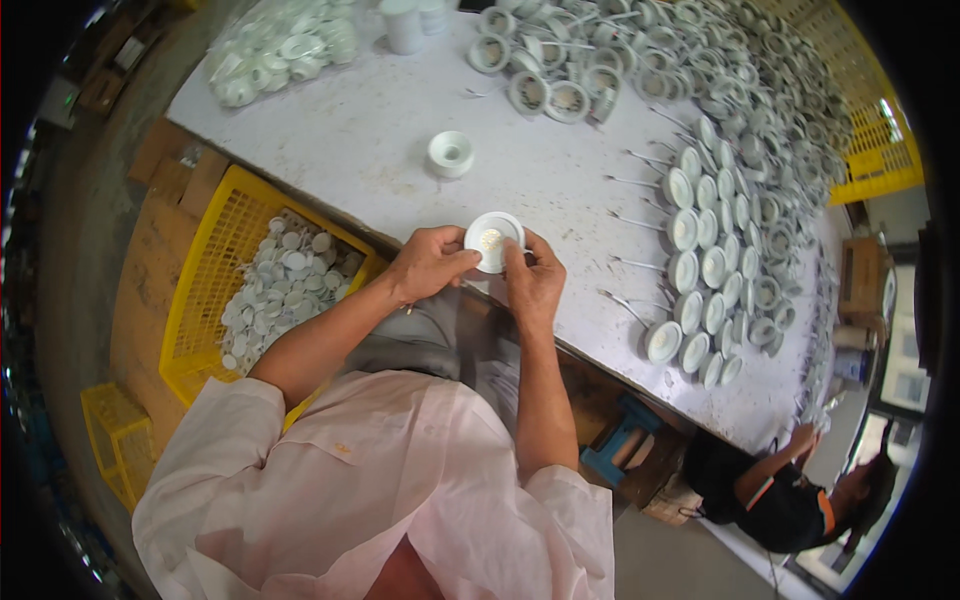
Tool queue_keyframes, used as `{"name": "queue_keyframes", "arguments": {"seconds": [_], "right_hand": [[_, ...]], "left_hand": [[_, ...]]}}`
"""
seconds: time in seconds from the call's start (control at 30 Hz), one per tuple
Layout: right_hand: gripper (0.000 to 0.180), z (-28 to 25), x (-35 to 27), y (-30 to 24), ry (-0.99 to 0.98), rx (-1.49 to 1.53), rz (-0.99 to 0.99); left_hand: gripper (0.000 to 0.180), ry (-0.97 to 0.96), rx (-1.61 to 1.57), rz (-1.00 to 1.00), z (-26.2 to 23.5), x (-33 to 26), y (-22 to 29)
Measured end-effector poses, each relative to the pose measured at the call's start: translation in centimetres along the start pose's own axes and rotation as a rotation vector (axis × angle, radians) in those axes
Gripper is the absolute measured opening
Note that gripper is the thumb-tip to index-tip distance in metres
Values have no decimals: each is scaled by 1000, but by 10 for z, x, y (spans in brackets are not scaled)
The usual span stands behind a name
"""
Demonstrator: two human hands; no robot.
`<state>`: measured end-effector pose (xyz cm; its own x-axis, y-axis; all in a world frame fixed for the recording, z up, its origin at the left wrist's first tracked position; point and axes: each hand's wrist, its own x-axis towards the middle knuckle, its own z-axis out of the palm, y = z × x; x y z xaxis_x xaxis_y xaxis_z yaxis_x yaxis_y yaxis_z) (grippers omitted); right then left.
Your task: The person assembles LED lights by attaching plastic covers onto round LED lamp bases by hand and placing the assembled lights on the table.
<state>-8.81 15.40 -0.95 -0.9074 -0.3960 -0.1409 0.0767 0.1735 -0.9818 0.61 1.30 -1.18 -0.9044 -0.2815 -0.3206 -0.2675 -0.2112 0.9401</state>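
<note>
Between my two hands, at the table's near edge, is a round white LED downlight [494, 240] with a pale yellow dotted centre facing up. My left hand [435, 264] grips its left side, thumb over the rim. My right hand [533, 278] closes on the right side, its thumb pressing inside the rim near the centre. Just beyond them a white cup-shaped ring [451, 154] with a round hole rests alone on the table. To the right, several white round downlights [684, 230] lean in stacked rows, their thin wires pointing left.
A large heap of white ring housings [660, 60] covers the table's far right, beside a yellow crate [880, 150]. A clear bag of white parts [285, 50] and white cylinders [402, 25] stand far left. Left of me, a yellow basket [200, 300] holds white discs. Another person [790, 490] works lower right.
</note>
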Motion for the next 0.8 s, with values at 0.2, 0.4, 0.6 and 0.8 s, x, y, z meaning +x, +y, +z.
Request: {"name": "queue_keyframes", "arguments": {"seconds": [0.2,0.4,0.6,0.8], "right_hand": [[58,-38,7,-4,63,-315,-478],[72,-85,10,-18,-14,-801,-727],[73,-138,6,-18,146,-1020,-613],[70,-179,8,-6,402,-1184,-523]], "left_hand": [[28,-56,1,-64,27,28,18],[21,-256,272,-6,58,64,3],[32,-309,704,116,118,84,43],[35,-263,812,219,180,114,46]]}}
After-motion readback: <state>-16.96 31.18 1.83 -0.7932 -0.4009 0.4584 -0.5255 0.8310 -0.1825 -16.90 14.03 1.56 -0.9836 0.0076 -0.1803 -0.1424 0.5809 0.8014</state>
